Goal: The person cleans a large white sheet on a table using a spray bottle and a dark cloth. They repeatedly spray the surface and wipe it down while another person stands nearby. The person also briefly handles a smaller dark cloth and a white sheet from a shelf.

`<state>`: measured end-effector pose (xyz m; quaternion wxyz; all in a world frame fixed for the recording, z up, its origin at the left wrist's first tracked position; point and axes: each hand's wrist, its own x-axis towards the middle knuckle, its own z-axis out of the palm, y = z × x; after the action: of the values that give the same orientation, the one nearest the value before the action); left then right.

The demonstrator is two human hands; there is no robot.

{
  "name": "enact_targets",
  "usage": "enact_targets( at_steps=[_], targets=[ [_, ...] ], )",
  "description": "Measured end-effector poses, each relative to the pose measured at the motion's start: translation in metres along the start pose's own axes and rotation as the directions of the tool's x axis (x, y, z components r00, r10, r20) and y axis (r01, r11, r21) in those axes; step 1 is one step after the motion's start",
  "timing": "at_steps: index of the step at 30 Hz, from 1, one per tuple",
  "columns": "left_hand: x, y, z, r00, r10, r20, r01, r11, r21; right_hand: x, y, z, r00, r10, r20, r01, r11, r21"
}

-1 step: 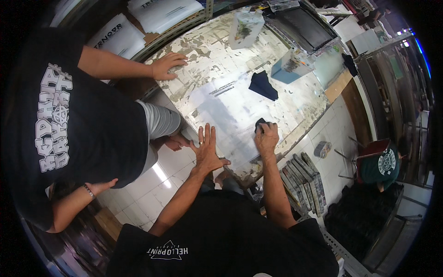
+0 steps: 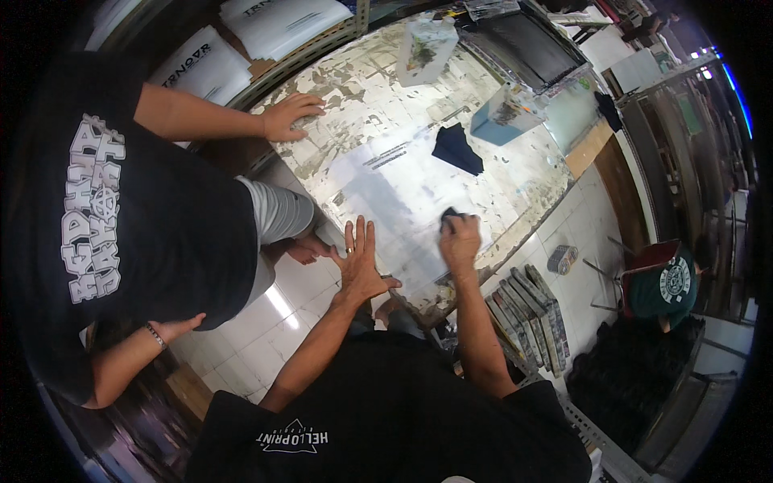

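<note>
A translucent plastic sheet (image 2: pixel 369 200) with small dark print at its far end lies flat on a worn, paint-flaked table (image 2: pixel 362 88). With fingers spread, my left hand (image 2: pixel 361 266) rests at the sheet's near left edge and holds nothing. My right hand (image 2: pixel 460 241) is closed on a small dark cloth (image 2: pixel 450 214), pressed against the right part of the sheet; much of the cloth is hidden under the fingers. Beyond it lies a second, larger dark blue cloth (image 2: pixel 459 150), apart from both hands.
A co-worker's hand (image 2: pixel 294 117) leans on the table's far left edge. Two clear plastic containers (image 2: pixel 427 52) stand farther back, beside a dark framed screen (image 2: pixel 523 48). Stained slabs (image 2: pixel 527 318) stand on the right, below the table's edge. White printed packages (image 2: pixel 205 64) fill a shelf at far left.
My right hand has shifted slightly to the left with the dark cloth. My left hand stays in place.
</note>
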<state>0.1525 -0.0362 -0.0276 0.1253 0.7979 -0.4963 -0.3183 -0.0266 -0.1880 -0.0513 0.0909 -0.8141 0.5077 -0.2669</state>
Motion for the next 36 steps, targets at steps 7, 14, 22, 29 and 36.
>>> enact_targets(
  at_steps=[7, 14, 22, 29, 36],
  targets=[
    [0.002, 0.005, 0.0, 1.0, 0.025, -0.007, -0.025, 0.999, 0.023, -0.015, 0.008, 0.015, 0.988, -0.156, 0.019, 0.154, 0.985, 0.083],
    [0.002, 0.002, 0.003, 0.999, 0.035, -0.005, -0.035, 0.999, 0.027, -0.043, -0.001, 0.008, 0.992, -0.077, 0.102, 0.076, 0.997, 0.015],
    [0.002, 0.003, 0.0, 0.999, 0.032, -0.004, -0.032, 0.998, 0.045, -0.049, -0.036, -0.019, 0.955, -0.234, 0.182, 0.17, 0.935, 0.31],
    [0.003, 0.005, 0.0, 1.0, 0.021, 0.018, -0.023, 0.996, 0.086, -0.061, -0.037, -0.02, 0.87, -0.394, 0.298, 0.263, 0.88, 0.395],
    [0.004, -0.006, 0.01, 0.994, 0.095, -0.049, -0.093, 0.995, 0.038, -0.063, -0.017, -0.025, 0.941, -0.266, 0.208, 0.185, 0.922, 0.341]
  ],
)
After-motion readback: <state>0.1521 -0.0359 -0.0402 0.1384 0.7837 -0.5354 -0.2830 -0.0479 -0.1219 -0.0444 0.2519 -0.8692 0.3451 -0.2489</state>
